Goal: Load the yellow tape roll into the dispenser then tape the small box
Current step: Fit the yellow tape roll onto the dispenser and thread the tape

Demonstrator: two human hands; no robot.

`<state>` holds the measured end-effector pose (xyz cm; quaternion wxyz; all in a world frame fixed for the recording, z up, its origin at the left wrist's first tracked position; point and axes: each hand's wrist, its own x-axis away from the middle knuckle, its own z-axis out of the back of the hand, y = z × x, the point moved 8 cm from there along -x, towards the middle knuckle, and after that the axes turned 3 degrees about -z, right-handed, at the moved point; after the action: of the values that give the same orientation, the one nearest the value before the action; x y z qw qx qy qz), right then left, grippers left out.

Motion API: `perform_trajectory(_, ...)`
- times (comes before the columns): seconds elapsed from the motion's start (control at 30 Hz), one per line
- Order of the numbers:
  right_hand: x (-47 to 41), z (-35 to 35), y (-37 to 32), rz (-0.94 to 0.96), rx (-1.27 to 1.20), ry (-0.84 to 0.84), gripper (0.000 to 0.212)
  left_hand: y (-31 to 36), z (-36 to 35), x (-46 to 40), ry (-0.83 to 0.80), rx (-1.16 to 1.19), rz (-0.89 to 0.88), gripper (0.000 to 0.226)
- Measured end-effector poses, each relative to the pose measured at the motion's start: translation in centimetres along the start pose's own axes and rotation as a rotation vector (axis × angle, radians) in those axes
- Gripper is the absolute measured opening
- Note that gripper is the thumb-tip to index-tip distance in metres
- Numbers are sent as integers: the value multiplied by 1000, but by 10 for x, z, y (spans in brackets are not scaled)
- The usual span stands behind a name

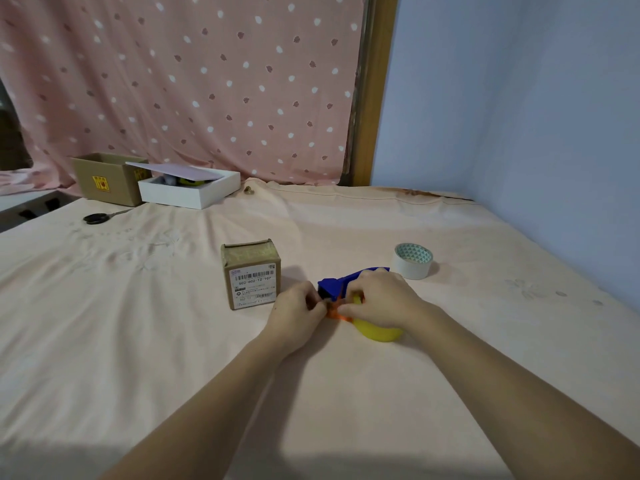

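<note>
A blue tape dispenser (337, 284) with orange parts lies on the pink sheet, its yellow tape roll (377, 332) showing below my right hand. My right hand (379, 297) covers the dispenser's body and grips it. My left hand (298, 308) pinches at the orange part by the dispenser's front end; the fingertips of both hands nearly meet there. The small brown box (251, 273), with a barcode label facing me, stands just left of my left hand, apart from it.
A white tape roll (414, 260) lies to the right of the dispenser. Black scissors (98, 217) rest at far left. A brown carton (109, 178) and a white box (188, 187) with a loose lid stand at the back. A blue wall borders the right.
</note>
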<state>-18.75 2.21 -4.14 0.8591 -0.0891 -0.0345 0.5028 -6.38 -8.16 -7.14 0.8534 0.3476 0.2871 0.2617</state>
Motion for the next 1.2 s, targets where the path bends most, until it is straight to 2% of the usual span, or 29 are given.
perform_trajectory(0.1,-3,-1,0,-64,-6,55,28,3,0,5,-8,28,-41,12)
perform_trajectory(0.2,-5,-1,1,-102,-8,58,20,6,0,7,5,6,-57,10)
perform_trajectory(0.33,-10,-2,3,-152,-1,76,31,2,-1,5,34,13,-12,10)
perform_trajectory(0.5,-14,-10,6,-190,-126,16,36,-2,1,-1,49,16,83,18)
perform_trajectory(0.8,-15,-11,7,-45,-307,-42,32,-7,1,-7,35,46,126,16)
perform_trajectory(1.0,-12,-11,7,-9,-252,4,35,-11,2,-5,-58,30,-6,9)
perform_trajectory(1.2,-14,-14,8,17,-206,-95,27,-3,0,2,-31,-8,-24,3)
